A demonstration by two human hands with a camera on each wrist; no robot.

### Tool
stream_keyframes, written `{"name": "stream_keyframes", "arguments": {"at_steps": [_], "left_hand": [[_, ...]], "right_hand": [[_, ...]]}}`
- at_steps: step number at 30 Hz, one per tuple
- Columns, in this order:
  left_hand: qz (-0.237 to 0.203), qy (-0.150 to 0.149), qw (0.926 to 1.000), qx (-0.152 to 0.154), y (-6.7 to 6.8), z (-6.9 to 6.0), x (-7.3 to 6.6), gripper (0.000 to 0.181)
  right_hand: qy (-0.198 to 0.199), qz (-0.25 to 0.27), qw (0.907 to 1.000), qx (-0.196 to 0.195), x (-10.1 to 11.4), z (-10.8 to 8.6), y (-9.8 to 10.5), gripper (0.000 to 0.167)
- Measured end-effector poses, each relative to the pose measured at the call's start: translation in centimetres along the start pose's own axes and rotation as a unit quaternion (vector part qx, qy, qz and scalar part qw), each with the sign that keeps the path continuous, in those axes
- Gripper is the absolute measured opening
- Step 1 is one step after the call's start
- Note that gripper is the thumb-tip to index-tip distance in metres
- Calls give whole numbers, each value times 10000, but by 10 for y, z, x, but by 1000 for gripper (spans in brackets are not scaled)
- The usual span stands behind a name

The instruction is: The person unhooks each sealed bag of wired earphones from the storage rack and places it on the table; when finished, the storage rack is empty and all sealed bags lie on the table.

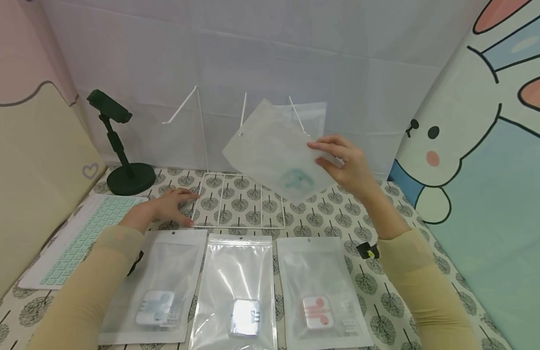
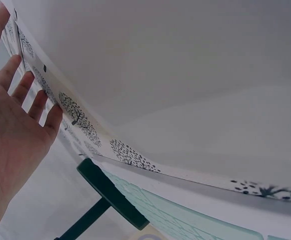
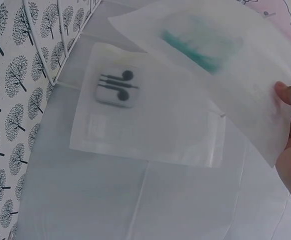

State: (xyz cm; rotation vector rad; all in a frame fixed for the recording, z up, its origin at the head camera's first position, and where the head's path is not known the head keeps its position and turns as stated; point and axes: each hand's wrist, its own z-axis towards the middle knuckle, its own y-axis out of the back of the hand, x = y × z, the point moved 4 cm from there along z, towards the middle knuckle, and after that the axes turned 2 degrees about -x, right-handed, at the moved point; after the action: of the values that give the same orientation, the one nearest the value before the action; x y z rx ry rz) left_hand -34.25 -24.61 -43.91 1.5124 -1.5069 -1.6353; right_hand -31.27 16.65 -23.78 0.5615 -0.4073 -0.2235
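My right hand (image 1: 346, 163) pinches the edge of a frosted pouch (image 1: 270, 150) with a teal item inside. The pouch is tilted, and the hole near its left corner lies at the tip of the middle hook (image 1: 243, 111); whether the hook passes through it I cannot tell. Behind it, another pouch (image 3: 170, 115) with dark earphones hangs at the right hook (image 1: 297, 115) of the white wire rack (image 1: 239, 227). The left hook (image 1: 180, 106) is bare. My left hand (image 1: 169, 206), fingers spread, rests at the left side of the rack's base; in the left wrist view its palm (image 2: 15, 135) shows.
Three pouches with earphone cases, a left one (image 1: 175, 267), a middle one (image 1: 239, 262) and a right one (image 1: 315, 267), lie in a row before the rack. A mint-keyed keyboard (image 1: 83, 238) and a dark green stand (image 1: 131, 179) are at the left. A small black object (image 1: 367, 251) lies at the right.
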Motion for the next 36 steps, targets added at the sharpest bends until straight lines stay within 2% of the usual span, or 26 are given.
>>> {"name": "stream_keyframes", "arguments": {"at_steps": [16, 23, 27, 36], "left_hand": [[64, -26, 10000, -15, 2, -1, -2, 96], [59, -19, 10000, -34, 0, 0, 0, 97], [23, -14, 10000, -37, -1, 0, 0, 96], [-31, -19, 10000, -47, 0, -1, -2, 96]], "right_hand": [[424, -260, 9988, 1, 13, 8, 7, 38], [349, -270, 9990, 5, 15, 7, 13, 40], [271, -309, 9992, 20, 15, 3, 17, 41], [393, -233, 9989, -141, 15, -17, 24, 48]]}}
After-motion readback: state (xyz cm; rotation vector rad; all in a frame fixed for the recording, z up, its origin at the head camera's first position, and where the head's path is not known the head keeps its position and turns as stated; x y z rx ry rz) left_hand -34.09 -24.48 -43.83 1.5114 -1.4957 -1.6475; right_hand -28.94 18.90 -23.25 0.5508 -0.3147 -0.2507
